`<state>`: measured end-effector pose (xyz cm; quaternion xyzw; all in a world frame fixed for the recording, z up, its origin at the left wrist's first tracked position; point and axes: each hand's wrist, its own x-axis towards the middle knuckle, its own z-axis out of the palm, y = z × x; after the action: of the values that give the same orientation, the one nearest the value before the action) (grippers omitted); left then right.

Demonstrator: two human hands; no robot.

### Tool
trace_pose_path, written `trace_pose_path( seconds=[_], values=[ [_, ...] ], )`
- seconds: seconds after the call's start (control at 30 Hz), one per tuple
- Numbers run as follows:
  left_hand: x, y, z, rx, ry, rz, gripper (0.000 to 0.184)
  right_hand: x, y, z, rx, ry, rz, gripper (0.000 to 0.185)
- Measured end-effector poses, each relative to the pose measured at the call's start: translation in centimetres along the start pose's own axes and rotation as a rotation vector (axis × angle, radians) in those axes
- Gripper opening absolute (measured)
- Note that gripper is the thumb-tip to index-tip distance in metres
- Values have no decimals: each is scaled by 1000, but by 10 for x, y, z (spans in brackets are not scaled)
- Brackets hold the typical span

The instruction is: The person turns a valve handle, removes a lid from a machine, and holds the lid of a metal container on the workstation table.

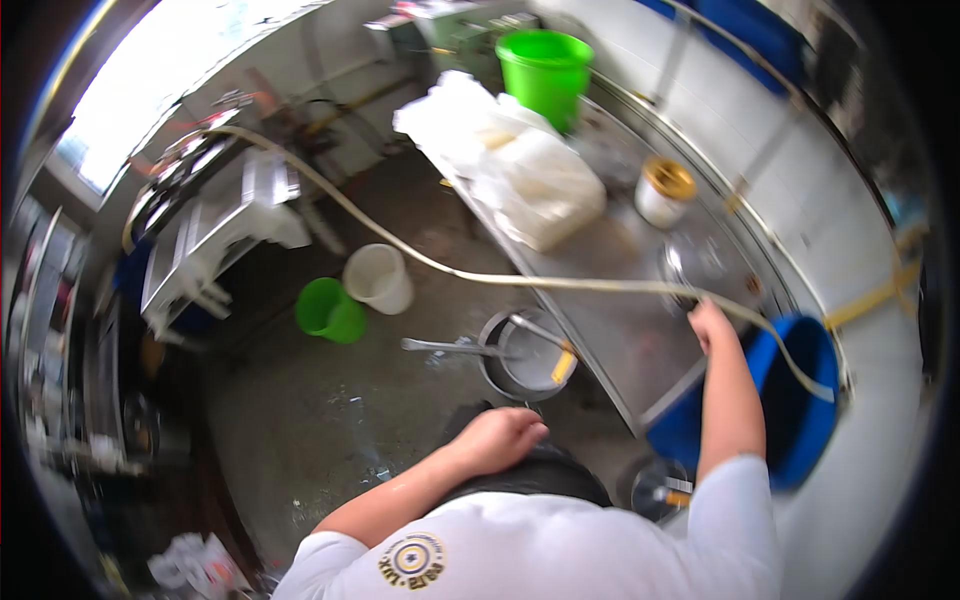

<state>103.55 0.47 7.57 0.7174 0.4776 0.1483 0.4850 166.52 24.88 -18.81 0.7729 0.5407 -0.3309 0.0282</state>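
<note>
My right hand [708, 325] is closed around a pale hose [590, 284], above the right end of the metal table [625, 335]. Past that hand, the hose droops over a blue bin [808, 370], where its free end hangs by the rim. Near my waist, my left hand [500, 438] is curled closed, with nothing visible in it. In front of it on the floor stands a metal pot [492, 375] with long-handled tools resting in it.
White plastic bags [530, 170], a green bucket [545, 72] and a gold-lidded tub [665, 192] stand on the table. A white bucket [380, 279] and a small green bucket [330, 311] stand on the floor. White stools [225, 225] are at the left.
</note>
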Motion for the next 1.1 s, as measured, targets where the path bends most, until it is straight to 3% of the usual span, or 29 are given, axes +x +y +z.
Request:
trace_pose_path(
  seconds=[0.03, 0.1, 0.13, 0.17, 0.2, 0.5, 0.87, 1.1],
  values=[
    [3, -5, -4, 15, -12, 41, 30, -92, -97, -39, 8, -33, 167, 54],
    [11, -12, -12, 92, -54, 67, 33, -107, -114, -34, 100, 178, 256, 71],
    [14, -13, -18, 81, -51, 73, 33, -113, -114, -28, 46, 276, 220, 72],
    [18, -14, -24, 74, -59, 85, 33, -95, -90, -17, -270, 416, 153, 68],
    [24, -14, -30, 78, -53, 83, 33, -150, -155, -41, -176, 321, 328, 61],
    [62, -37, -53, -23, -80, 155, 34, -146, -144, -33, -131, 429, 310, 37],
    [77, -56, -69, -104, -159, 123, 35, -143, -138, -31, -186, 470, 285, 46],
    [69, -54, -84, -62, -69, 102, 30, -126, -116, -28, -123, 440, 250, 55]
  ],
)
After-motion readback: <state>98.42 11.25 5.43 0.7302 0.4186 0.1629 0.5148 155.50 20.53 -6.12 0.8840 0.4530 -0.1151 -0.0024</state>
